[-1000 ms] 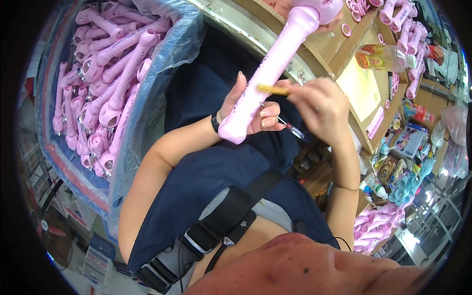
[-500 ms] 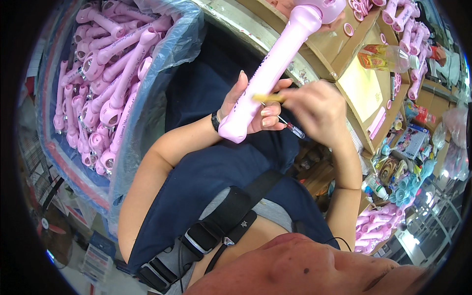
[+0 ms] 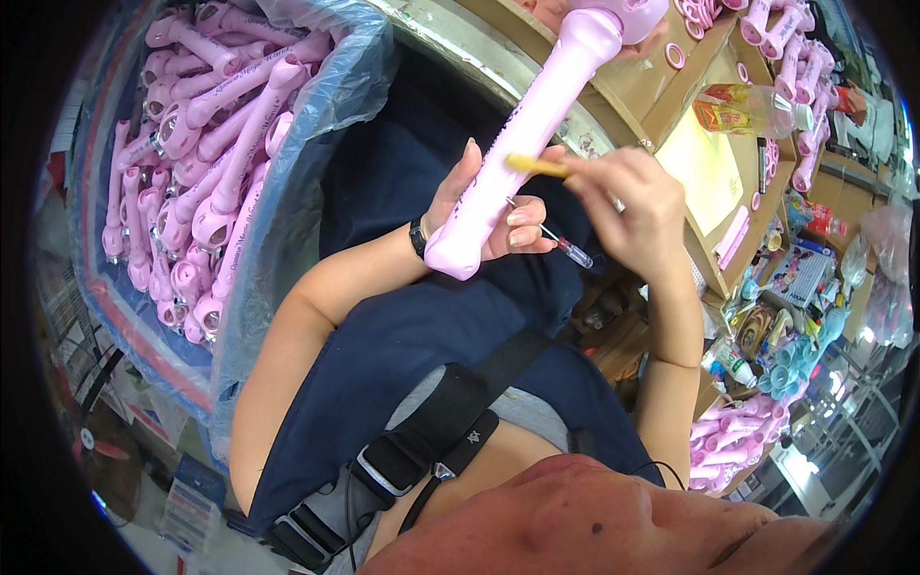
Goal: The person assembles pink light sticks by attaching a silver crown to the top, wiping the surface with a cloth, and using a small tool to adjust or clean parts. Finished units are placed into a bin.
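Observation:
A long pink plastic wand (image 3: 537, 125) with dark lettering along its side slants up and away from me. My left hand (image 3: 479, 220) is closed around its lower part. A thin screwdriver (image 3: 573, 251) with a clear handle sticks out from between the fingers of that same hand. My right hand (image 3: 628, 206) pinches a short yellow stick-like tool (image 3: 535, 166), whose far end lies against or just over the wand's side; I cannot tell if they touch. The wand's rounded head (image 3: 632, 17) is partly cut off by the top edge.
At my left stands a blue-lined bin (image 3: 235, 316) piled with similar pink wands (image 3: 211, 144). Cardboard trays (image 3: 661, 101) on the bench hold pink rings (image 3: 676, 56), a yellow paper (image 3: 704, 177) and a drink bottle (image 3: 752, 110). More wands (image 3: 738, 431) lie at lower right.
The yellow tool has shifted a little up along the wand, and my right hand has moved slightly with it. My left hand and the wand stay almost in place.

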`<action>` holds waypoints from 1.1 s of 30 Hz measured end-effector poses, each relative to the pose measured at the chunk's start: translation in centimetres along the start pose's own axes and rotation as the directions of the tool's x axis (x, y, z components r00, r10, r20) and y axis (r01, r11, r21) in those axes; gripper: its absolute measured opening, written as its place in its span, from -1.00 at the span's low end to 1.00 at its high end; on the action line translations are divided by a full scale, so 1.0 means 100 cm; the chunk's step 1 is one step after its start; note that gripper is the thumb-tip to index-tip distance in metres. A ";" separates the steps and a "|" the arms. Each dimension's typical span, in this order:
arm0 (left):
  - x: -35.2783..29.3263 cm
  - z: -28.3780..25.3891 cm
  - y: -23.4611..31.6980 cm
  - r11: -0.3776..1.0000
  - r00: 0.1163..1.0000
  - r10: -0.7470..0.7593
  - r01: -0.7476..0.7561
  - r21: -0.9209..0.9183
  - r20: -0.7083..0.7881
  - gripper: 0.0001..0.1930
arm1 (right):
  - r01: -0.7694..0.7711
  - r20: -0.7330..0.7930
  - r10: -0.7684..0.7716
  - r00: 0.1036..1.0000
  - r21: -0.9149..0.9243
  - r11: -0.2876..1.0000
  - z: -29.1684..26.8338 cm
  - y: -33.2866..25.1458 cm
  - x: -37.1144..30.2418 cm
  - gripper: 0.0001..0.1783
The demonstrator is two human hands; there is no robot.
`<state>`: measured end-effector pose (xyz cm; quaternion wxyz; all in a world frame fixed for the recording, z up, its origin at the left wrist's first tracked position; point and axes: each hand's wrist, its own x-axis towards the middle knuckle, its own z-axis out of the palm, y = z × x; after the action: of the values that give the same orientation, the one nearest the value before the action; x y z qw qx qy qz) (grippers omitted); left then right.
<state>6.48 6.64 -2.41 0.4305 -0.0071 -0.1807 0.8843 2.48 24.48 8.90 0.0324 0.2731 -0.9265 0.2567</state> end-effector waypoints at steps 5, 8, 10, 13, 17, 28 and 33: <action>-0.001 0.003 0.000 1.000 1.000 -0.005 0.005 0.007 -0.005 -0.03 | 0.096 0.049 -0.097 0.994 0.016 0.995 -0.002 0.001 0.002 -0.83; -0.001 0.002 0.000 1.000 1.000 -0.006 0.006 0.018 -0.009 -0.04 | 0.237 0.122 -0.242 0.963 0.053 0.970 -0.002 -0.002 0.003 -0.83; 0.000 0.001 0.001 1.000 1.000 -0.011 0.011 0.001 0.009 -0.04 | -0.018 -0.019 0.018 1.000 0.006 1.000 -0.002 -0.003 0.004 -0.82; 0.000 0.001 0.002 1.000 1.000 -0.003 0.003 0.013 -0.007 -0.04 | 0.234 0.106 -0.237 0.966 0.033 0.972 -0.002 -0.002 0.002 -0.83; 0.001 0.002 0.002 1.000 0.998 -0.017 0.018 -0.023 0.055 -0.05 | -0.169 -0.191 0.157 0.969 -0.050 0.984 -0.005 0.015 0.003 -0.88; 0.000 -0.004 0.002 0.999 0.995 -0.022 0.018 0.048 0.094 -0.14 | -0.166 0.012 0.178 0.984 0.422 0.891 0.004 0.017 -0.015 -0.80; -0.001 -0.003 0.001 0.997 1.000 -0.001 0.001 0.080 -0.002 -0.07 | -0.077 0.041 0.070 0.997 0.214 0.974 0.010 0.011 -0.008 -0.77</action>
<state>6.50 6.56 -2.71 0.4312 0.0094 -0.1448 0.8905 2.71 25.19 7.42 -0.0224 0.2450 -0.9031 0.3519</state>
